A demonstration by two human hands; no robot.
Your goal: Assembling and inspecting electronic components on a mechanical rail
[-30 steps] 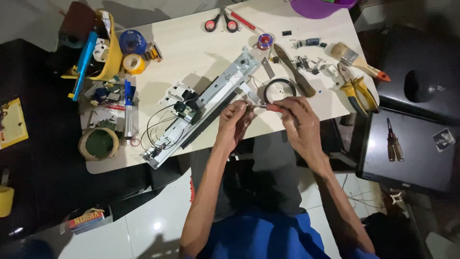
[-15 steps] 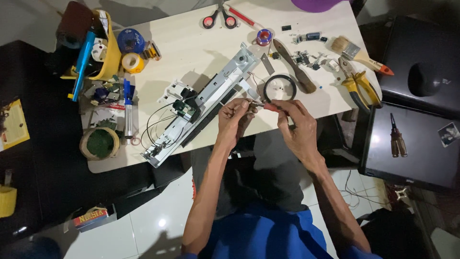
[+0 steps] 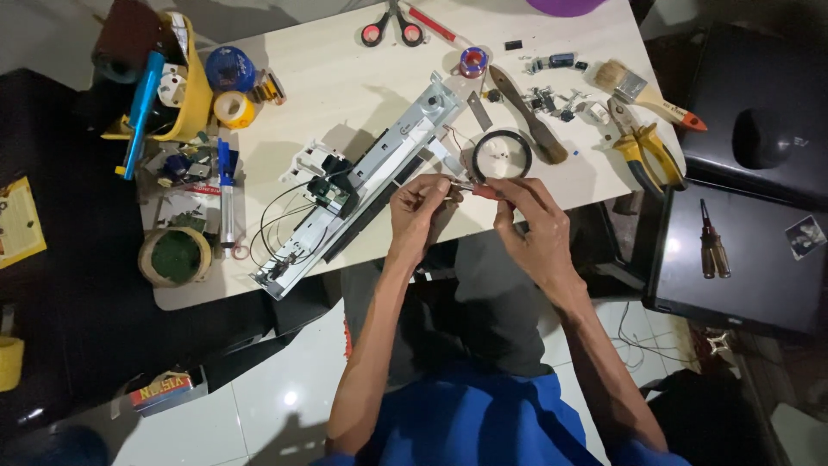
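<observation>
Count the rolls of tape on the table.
3, maybe more hidden in the clutter: a blue roll and a yellowish roll beside the yellow container at the table's far left, and a wide roll at the near left edge.

Small flat box (image 3: 159, 390) on floor, far below-left of fingers (image 3: 435, 185): red-orange face, pale lettering, grey edge. Yellow printed sheet (image 3: 19, 223) at far left edge, level with fingers, on dark surface. Pale square sticker (image 3: 806, 236) on black laptop lid (image 3: 759, 285), far right of fingers, slightly below.
</observation>
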